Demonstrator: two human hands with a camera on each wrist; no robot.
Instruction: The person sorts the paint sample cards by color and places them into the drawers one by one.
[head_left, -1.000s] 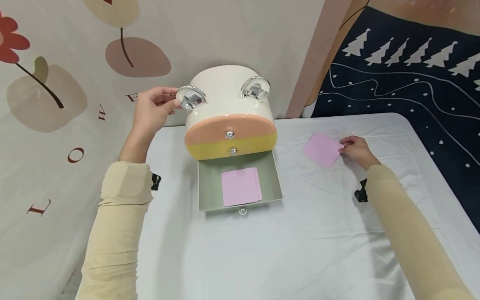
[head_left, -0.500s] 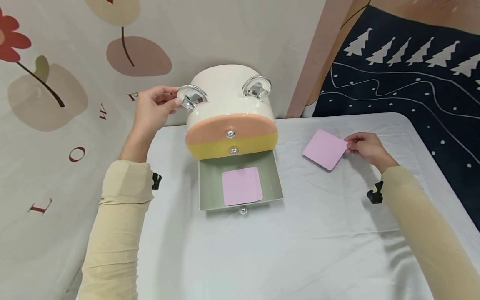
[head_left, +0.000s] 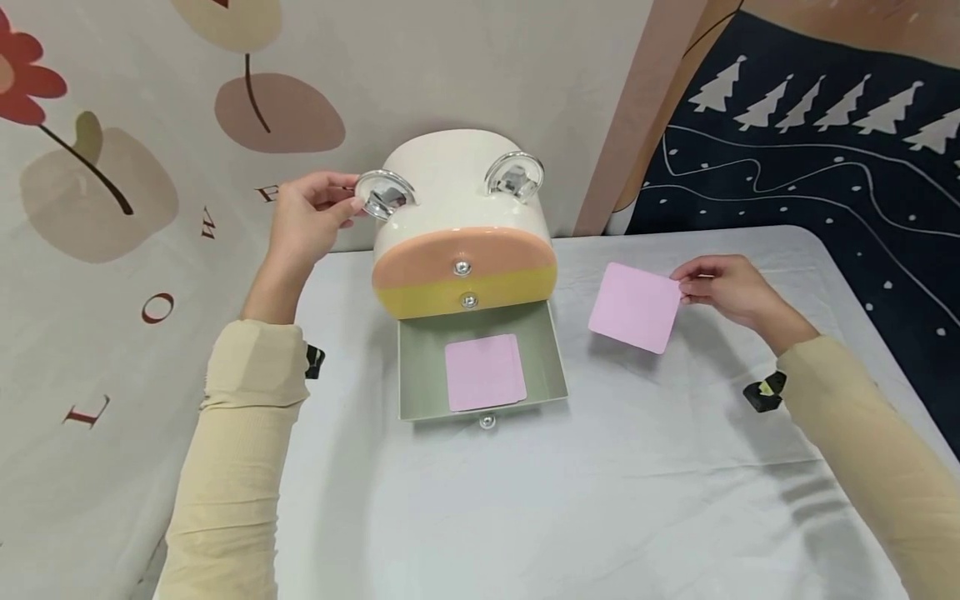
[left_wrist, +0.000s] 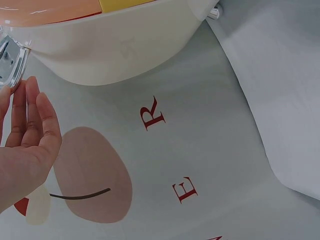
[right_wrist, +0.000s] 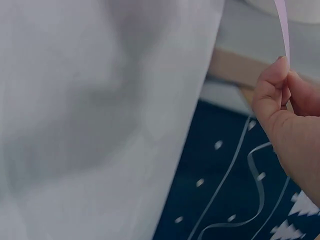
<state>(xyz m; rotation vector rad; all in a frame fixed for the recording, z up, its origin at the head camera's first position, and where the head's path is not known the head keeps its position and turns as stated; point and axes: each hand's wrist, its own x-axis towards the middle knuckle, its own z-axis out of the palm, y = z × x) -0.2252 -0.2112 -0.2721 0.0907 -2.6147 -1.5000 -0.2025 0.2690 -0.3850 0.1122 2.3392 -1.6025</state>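
Note:
A small white cabinet with rounded top stands at the back of the table, two silver ear-like rings on it. My left hand pinches the rim of the left silver ring. The cabinet's lowest drawer, green inside, is pulled out, and pink square paper sheets lie in it, slightly offset. Right of the drawer, my right hand pinches one corner of a pink paper sheet above the table. Edge-on, that paper appears as a thin strip between thumb and fingers in the right wrist view.
A white cloth covers the table. Behind the cabinet hangs a pale printed curtain with letters and flowers. A dark blue cloth with white trees lies past the table's right edge. The second silver ring is on the cabinet's right.
My right hand has lifted the pink paper sheet off the tabletop, first shifting right, then slightly back left. The left hand stays on the silver ring.

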